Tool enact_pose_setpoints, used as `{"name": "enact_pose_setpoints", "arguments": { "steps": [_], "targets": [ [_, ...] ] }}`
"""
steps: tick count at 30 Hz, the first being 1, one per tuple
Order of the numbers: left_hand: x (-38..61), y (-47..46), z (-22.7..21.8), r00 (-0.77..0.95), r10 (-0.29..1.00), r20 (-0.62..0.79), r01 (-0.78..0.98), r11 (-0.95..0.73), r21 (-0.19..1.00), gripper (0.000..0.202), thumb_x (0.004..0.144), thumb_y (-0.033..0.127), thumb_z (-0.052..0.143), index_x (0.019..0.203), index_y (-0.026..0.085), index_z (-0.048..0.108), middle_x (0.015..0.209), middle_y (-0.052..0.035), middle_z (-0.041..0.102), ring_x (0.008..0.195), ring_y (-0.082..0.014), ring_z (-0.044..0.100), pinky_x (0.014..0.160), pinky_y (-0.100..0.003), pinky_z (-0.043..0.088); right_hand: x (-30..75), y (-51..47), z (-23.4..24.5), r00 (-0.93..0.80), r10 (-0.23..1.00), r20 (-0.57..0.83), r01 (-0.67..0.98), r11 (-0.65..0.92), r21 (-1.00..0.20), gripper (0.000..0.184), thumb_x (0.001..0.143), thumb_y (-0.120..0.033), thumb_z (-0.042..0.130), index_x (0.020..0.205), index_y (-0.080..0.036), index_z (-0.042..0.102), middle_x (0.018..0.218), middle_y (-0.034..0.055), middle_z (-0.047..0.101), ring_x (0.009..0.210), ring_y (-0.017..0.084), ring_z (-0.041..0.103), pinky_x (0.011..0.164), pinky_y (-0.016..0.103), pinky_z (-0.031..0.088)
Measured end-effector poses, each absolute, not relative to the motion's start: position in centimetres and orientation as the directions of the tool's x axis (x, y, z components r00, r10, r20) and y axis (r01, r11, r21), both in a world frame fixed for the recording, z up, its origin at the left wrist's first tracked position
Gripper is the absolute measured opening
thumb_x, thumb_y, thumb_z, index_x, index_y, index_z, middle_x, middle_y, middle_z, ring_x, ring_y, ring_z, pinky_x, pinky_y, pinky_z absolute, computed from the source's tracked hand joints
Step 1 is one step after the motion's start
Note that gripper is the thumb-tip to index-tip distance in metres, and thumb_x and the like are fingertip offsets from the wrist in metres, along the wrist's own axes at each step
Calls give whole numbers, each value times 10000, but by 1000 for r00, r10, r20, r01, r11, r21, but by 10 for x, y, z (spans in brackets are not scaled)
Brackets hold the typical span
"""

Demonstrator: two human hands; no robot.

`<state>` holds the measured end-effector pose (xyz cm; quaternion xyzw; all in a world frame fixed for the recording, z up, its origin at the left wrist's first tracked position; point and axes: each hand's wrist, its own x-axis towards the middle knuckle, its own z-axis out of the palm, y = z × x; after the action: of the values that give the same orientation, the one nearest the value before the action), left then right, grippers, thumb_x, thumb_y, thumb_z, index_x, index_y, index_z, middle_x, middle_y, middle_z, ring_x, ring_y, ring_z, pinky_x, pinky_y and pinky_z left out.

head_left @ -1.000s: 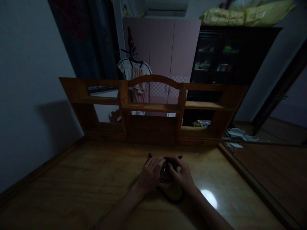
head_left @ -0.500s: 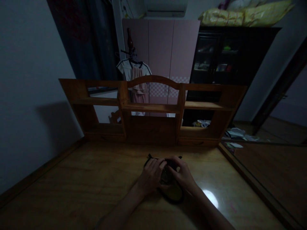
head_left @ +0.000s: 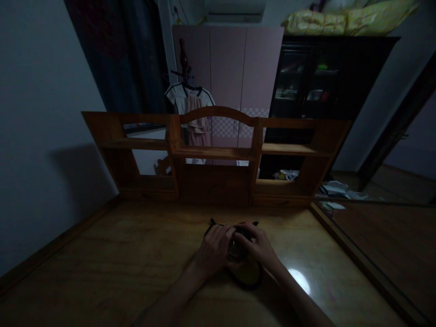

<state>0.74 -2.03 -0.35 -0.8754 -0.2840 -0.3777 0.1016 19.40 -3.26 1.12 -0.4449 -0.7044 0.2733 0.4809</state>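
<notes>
In dim light, my left hand (head_left: 214, 249) and my right hand (head_left: 258, 249) close together over a small dark object (head_left: 235, 247) on a wooden desk (head_left: 136, 268). A dark pouch-like thing (head_left: 247, 272) with a yellowish inside lies under and just in front of the hands. Its black corners stick out beyond the fingers. Both hands have their fingers curled around the small object, which I cannot name in this light.
A wooden shelf unit (head_left: 218, 154) stands along the back of the desk. Behind it are a pink wardrobe (head_left: 235, 68), hanging clothes (head_left: 190, 100) and a dark cabinet (head_left: 306, 86). A light reflection (head_left: 299, 281) shines on the desk at the right.
The hands have shifted only slightly over the object; the fingers of the left hand moved a little. The view tilted very slightly.
</notes>
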Motion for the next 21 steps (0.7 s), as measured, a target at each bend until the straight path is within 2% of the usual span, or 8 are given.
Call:
{"name": "enact_pose_setpoints", "arguments": {
  "steps": [3, 6, 10, 14, 17, 21],
  "targets": [
    [6, -18, -4, 491, 472, 732, 602, -792, 106, 788, 704, 565, 666, 1297, 146, 360, 1168, -177, 578, 1044, -312, 576, 921, -475, 454, 194, -33, 10, -114, 913, 391, 338, 406, -849, 269, 869, -368, 586, 1086, -229, 665, 1062, 60, 692, 972, 243, 641, 866, 377, 513],
    [3, -16, -5, 445, 530, 722, 627, -760, 171, 822, 687, 559, 690, 1310, 150, 342, 1193, -175, 564, 1065, -315, 564, 922, -478, 455, 192, -34, 9, -85, 913, 400, 379, 400, -834, 340, 823, -348, 646, 1142, -230, 644, 1097, 63, 686, 989, 258, 640, 885, 404, 509],
    [2, -17, -6, 407, 592, 696, 669, -712, 213, 832, 716, 536, 679, 1350, 150, 303, 1257, -172, 531, 1153, -320, 515, 968, -493, 428, 191, -33, 9, -64, 892, 448, 354, 440, -825, 300, 838, -317, 618, 1122, -227, 654, 1041, 57, 707, 912, 240, 669, 813, 368, 543],
    [4, -20, -4, 373, 617, 692, 692, -682, 235, 794, 761, 452, 678, 1390, 173, 281, 1324, -158, 480, 1233, -303, 450, 1023, -484, 388, 195, -31, 8, 48, 901, 432, 337, 393, -856, 239, 864, -366, 583, 998, -207, 700, 933, 67, 726, 818, 246, 683, 728, 354, 555],
    [5, -20, 1, 301, 653, 695, 682, -657, 322, 786, 766, 378, 695, 1400, 192, 269, 1357, -149, 430, 1254, -293, 418, 1034, -475, 382, 198, -30, 10, 143, 896, 421, 305, 364, -880, 256, 875, -399, 570, 951, -192, 699, 923, 80, 724, 826, 251, 680, 722, 343, 550],
    [5, -16, 7, 195, 673, 713, 654, -631, 417, 785, 751, 276, 720, 1395, 232, 273, 1370, -126, 392, 1273, -289, 390, 1048, -490, 369, 197, -36, 18, 198, 877, 439, 268, 382, -884, 262, 903, -407, 539, 990, -182, 640, 963, 87, 711, 843, 235, 676, 690, 296, 541]
  ]
}}
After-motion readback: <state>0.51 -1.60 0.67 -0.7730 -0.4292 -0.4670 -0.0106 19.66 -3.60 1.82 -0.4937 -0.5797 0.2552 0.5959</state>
